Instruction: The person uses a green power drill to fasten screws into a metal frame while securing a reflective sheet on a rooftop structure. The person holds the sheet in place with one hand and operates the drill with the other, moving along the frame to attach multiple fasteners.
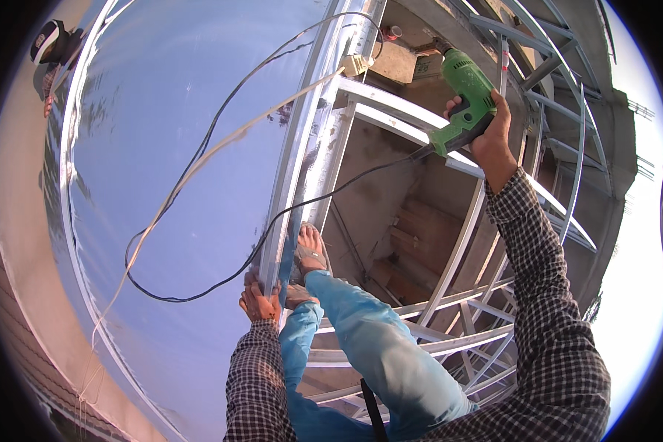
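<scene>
1. Both bare hands are in view; the right grip (493, 136) is up at the upper right, fingers wrapped around the handle of a green power drill (470, 85).
2. The drill stands tilted in the upper right of the frame, its chuck pointing up and to the left; whether the tip touches anything, I cannot tell.
3. At the lower centre, the left grip (260, 303) rests on the edge of a silver metal beam (291, 162), beside the glossy blue sheet (214, 221); I cannot tell whether its fingers clasp the edge.
4. From the drill's handle, a dark power cord (173, 300) crosses the beam, loops over the sheet and curves back towards the top centre.
5. Near there, a beige connector (356, 65) lies on the beam, with a pale cord (236, 135) running from it to the lower left.
6. At the centre, 2 sandalled feet (311, 254) show below the connector, with blue trousers (376, 331) beneath them.
7. Silver bars (457, 250) form an open framework at the right.
8. At the upper left, 1 other person (49, 43) wears a dark-and-white cap.
</scene>
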`<state>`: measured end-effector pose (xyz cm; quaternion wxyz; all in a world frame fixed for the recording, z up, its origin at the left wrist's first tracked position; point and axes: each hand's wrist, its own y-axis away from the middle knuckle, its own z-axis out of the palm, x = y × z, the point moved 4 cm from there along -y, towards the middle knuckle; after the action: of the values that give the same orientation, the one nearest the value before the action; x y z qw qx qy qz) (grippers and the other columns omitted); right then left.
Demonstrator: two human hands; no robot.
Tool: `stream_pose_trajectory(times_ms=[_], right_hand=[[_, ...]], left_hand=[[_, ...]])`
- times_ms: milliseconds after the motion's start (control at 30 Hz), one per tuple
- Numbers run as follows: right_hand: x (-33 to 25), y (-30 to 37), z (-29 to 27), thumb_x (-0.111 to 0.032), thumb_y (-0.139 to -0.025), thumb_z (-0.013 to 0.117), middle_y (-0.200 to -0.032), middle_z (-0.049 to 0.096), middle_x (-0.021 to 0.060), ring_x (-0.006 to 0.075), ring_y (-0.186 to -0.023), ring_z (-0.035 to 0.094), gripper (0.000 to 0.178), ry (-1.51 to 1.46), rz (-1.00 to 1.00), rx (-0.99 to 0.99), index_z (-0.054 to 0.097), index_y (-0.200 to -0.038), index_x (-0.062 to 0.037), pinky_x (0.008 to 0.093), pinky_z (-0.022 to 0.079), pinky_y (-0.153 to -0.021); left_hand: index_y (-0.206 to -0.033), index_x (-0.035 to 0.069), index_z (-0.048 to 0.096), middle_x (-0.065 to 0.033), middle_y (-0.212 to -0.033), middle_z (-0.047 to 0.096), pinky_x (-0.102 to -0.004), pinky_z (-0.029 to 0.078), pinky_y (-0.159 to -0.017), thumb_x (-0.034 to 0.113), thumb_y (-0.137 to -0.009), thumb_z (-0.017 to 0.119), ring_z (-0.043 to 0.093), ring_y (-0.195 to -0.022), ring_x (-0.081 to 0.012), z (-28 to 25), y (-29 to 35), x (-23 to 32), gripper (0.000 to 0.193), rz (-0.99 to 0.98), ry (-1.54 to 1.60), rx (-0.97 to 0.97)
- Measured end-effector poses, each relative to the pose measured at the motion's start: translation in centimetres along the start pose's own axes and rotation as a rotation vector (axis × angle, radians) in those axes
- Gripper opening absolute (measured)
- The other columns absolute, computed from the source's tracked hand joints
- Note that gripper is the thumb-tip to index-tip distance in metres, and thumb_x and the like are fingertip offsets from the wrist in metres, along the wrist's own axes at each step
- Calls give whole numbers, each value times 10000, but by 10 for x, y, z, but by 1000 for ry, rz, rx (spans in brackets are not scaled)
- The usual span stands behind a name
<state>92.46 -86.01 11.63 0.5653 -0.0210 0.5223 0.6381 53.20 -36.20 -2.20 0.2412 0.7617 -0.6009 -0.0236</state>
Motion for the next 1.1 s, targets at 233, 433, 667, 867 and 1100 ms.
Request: stream_pose_trajectory(times_ms=[233,433,667,867,1100], right_hand=[[-30,34,34,-405,-920,513,-969,590,213,367,-908,608,574,49,-161,-60,488,-1270,50,530,503,-877],[-84,96,50,-388,-973,466,-1079,561,231,354,-994,578,559,-39,-243,-227,456,-1313,56,523,488,-940],[-109,152,40,-415,-990,440,-1044,579,205,330,-946,591,554,105,-430,-138,475,-1294,47,485,503,-916],[-125,114,51,-476,-999,403,-1003,594,182,301,-911,610,588,131,-385,-157,487,-1286,31,476,520,-852],[-145,31,44,-486,-1002,407,-986,606,180,305,-888,628,593,155,-217,-251,496,-1281,29,481,520,-841]], left_hand=[[-1345,53,455,-153,-1188,544,-489,407,-941,386,-914,651,499,-1124,-350,-15,-216,135,579,33,58,185],[-1385,86,438,-163,-1221,552,-520,400,-982,385,-917,657,514,-1136,-367,8,-237,133,598,78,36,261],[-1440,99,381,-165,-1273,527,-521,370,-999,364,-901,660,491,-1176,-371,13,-239,136,663,5,159,86],[-1495,70,310,-229,-1400,419,-565,250,-1090,489,-911,565,379,-1314,-406,6,-230,128,763,66,15,390],[-1295,60,524,-185,-1244,578,-525,297,-1095,295,-901,646,476,-1223,-332,-75,-370,267,475,213,-251,208]])
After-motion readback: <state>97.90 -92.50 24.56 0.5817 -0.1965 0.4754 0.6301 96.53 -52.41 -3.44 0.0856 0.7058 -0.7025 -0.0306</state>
